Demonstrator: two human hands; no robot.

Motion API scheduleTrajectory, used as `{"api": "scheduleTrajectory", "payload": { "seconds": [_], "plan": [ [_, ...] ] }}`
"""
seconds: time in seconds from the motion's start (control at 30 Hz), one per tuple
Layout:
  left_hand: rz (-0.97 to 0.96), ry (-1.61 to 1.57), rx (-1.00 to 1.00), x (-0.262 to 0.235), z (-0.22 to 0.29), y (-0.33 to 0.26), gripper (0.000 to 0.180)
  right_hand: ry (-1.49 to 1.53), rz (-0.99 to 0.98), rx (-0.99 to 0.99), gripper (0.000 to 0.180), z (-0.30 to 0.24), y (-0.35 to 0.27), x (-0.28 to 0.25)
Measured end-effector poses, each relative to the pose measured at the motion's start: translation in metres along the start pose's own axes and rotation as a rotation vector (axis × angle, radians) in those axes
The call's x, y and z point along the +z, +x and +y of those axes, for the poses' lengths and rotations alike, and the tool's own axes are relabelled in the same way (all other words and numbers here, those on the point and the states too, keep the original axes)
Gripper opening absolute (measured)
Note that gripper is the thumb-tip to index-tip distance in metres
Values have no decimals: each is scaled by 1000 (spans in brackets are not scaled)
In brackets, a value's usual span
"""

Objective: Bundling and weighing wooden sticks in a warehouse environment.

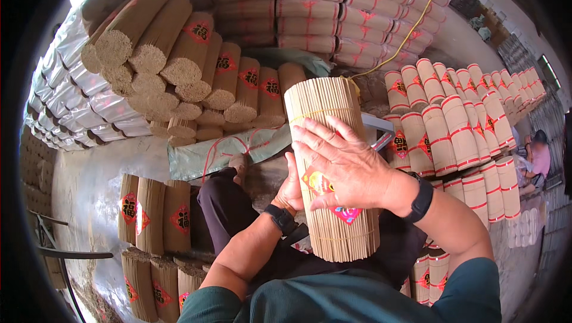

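Observation:
A thick round bundle of thin tan sticks (336, 236) stands tilted in front of me above my lap. Thin yellow bands circle it near the top and bottom. My left hand (290, 189) supports its left side, thumb pointing up along the sticks and the other fingers mostly hidden behind. Across the front lies my right hand (348, 165), flat with fingers stretched out and apart. Partly under that palm is a red and yellow diamond label (317, 181). A pink and blue label (347, 213) shows just below the hand.
Similar labelled bundles (164, 213) stand at my left, and a pile of bundles (205, 73) rises ahead. Red-banded bundles (438, 135) stand in rows at right. Wrapped stacks (310, 7) fill the back. A yellow cord (411, 34) hangs behind; a person (539, 156) sits far right.

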State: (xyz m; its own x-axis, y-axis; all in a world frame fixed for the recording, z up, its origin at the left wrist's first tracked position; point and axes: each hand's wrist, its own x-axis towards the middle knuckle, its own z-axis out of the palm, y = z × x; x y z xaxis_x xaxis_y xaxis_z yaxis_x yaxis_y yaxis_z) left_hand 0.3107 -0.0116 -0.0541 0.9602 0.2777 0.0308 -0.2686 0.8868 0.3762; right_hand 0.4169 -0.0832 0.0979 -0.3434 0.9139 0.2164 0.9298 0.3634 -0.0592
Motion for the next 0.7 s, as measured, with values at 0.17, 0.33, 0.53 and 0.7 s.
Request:
{"api": "scheduleTrajectory", "payload": {
  "seconds": [0.17,0.33,0.53,0.7],
  "plan": [
    [44,0,-5,4,0,-2,100,31,-73,-87,95,-12,0,-2],
    [-32,-121,-45,-6,1,2,94,4,-183,-72,94,2,-10,7],
    [-206,-229,39,-16,4,6,78,16,-132,-68,96,10,-18,16],
    [-309,691,608,12,2,4,85,85,31,-145,96,-5,-10,-6]
  ]
}}
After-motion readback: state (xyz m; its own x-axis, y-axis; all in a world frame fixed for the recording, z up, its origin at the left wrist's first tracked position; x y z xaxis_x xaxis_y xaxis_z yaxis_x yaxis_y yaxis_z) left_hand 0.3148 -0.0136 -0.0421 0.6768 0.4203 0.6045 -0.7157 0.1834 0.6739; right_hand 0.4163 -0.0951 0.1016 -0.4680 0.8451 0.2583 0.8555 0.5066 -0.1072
